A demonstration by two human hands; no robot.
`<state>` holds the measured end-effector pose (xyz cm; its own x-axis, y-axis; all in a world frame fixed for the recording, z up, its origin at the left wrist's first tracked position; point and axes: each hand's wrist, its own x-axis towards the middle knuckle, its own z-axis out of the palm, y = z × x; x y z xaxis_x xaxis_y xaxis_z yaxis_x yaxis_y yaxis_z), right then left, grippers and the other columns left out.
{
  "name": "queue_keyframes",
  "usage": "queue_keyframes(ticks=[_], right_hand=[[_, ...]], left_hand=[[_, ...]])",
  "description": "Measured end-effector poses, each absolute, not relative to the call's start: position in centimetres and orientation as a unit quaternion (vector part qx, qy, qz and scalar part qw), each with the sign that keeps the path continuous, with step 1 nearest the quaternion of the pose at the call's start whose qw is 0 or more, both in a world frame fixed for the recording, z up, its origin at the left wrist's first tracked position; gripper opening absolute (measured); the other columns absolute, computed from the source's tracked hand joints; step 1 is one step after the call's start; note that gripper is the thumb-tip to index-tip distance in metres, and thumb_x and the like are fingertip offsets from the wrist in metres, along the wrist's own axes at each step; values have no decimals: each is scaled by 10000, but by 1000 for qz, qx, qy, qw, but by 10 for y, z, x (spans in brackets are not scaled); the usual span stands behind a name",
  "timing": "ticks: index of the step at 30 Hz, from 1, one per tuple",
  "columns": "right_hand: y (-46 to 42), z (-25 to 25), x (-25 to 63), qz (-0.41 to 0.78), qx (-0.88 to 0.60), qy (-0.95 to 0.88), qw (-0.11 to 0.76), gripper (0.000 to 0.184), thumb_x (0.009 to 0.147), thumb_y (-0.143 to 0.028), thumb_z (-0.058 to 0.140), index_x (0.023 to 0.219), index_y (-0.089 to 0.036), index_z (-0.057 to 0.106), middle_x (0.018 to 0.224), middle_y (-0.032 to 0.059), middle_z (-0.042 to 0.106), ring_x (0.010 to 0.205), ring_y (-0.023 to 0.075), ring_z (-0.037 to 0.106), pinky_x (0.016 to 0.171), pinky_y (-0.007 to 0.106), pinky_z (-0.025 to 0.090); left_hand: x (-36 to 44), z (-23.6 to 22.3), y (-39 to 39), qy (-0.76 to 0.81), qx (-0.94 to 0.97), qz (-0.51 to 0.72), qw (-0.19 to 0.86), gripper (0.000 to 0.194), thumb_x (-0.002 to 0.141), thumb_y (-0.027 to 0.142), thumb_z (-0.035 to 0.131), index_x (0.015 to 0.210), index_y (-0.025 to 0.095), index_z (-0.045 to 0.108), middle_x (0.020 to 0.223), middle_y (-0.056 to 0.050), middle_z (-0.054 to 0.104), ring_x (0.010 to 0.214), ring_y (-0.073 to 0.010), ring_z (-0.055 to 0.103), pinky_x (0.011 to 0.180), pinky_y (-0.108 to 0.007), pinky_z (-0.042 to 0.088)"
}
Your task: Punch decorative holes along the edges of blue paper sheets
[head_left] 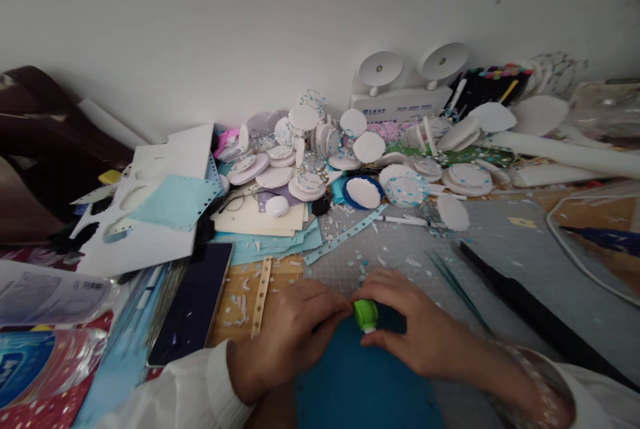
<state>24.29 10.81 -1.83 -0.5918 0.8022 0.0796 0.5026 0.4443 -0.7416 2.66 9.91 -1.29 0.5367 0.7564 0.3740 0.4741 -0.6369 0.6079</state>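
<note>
Pinching its ends, the right hand (407,319) holds a likely light, stiff green tool (366,314); the left hand (293,322) grips something unclear, if anything.

Cluttered wooden table (285,268), grey mat (500,229), phone (193,306)
</note>
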Motion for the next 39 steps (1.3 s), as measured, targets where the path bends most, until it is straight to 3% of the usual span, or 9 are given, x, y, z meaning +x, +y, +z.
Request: queue_keyframes(ticks=[4,8,10,14,20,27,31,35,39], right_hand=[[106,-23,244,299,-388,-836,249,234,735,-197,722,955,-198,643,987,94,681,963,294,593,874,480,429],[103,-22,242,293,-378,-839,259,192,749,-193,689,931,-190,625,911,77,653,877,266,568,819,460,422],[102,-21,240,293,-378,-840,257,208,727,-166,686,921,-190,616,904,72,644,876,264,559,815,456,414],[100,-22,235,276,-367,-847,268,240,694,-105,636,915,-189,596,871,64,627,853,256,552,809,458,406],[97,-29,233,241,-360,-854,287,186,727,-100,592,892,-184,581,805,54,604,803,243,543,822,473,396],[105,-22,236,244,-380,-848,279,179,740,-123,626,910,-180,621,822,62,636,821,251,566,830,477,396],[109,-22,247,260,-395,-841,263,188,767,-199,677,952,-190,642,935,88,682,914,276,600,855,465,424],[112,-21,254,297,-411,-820,264,306,733,-336,762,990,-197,671,1045,103,690,1032,304,599,925,465,437],[116,-16,257,390,-410,-771,292,279,811,-441,686,949,-199,670,967,81,700,943,264,641,852,395,498]], left_hand=[[26,-5,100,376,841,298,248,101,910,218,603,990,188,657,872,-44,717,801,-179,660,730,-271,482],[27,1,102,380,854,277,221,661,675,602,774,1150,178,596,1012,-99,688,930,-281,627,846,-412,462],[30,-1,103,369,873,248,201,662,668,660,751,1091,169,617,950,-93,690,879,-280,618,804,-417,445],[34,-8,102,348,901,201,164,439,852,543,623,987,125,625,864,-103,672,821,-273,590,756,-422,412],[36,-14,101,314,922,199,112,394,914,464,513,904,88,630,763,-111,625,725,-268,547,673,-421,392],[30,-12,103,367,875,228,217,464,856,521,644,1093,122,629,943,-119,693,861,-282,612,754,-403,472],[23,-14,105,360,853,230,301,330,943,370,573,1182,150,633,986,-105,718,881,-240,648,764,-342,494],[21,-18,107,370,835,226,339,232,973,217,486,1044,153,697,893,-87,722,818,-203,651,736,-297,486],[22,-16,106,379,819,223,370,213,955,206,510,962,130,708,843,-83,707,791,-195,649,719,-280,480]])
